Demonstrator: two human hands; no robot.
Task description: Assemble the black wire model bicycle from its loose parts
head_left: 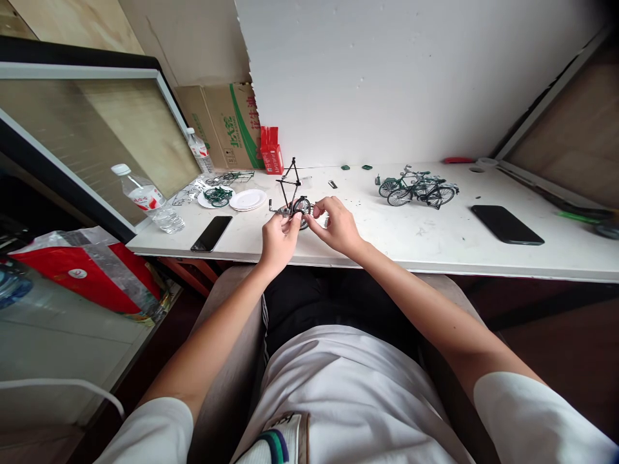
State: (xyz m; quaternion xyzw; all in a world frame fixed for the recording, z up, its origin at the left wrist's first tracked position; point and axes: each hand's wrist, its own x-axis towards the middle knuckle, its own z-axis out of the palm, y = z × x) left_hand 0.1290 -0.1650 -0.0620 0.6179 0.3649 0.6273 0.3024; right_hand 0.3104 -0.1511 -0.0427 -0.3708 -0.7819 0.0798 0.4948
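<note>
Just above the table's front edge I see a partly built black model bicycle (291,183), its dark frame tubes standing up and a spoked wheel (302,206) at the lower end. My left hand (279,241) pinches it near the wheel between thumb and fingers. From the other side, the curled fingers of my right hand (339,225) close at the wheel's right edge, touching it. Any small part between those right fingertips is too small to make out. Two assembled model bicycles (423,188) stand close together on the right of the white table (411,248).
Left of my hands are a phone (211,233), a white plate (248,200), another plate carrying green parts (218,196), and water bottles (149,200). A red box (271,158) and carton (229,125) stand behind. Another phone (507,224) lies right. Small loose pieces dot the back.
</note>
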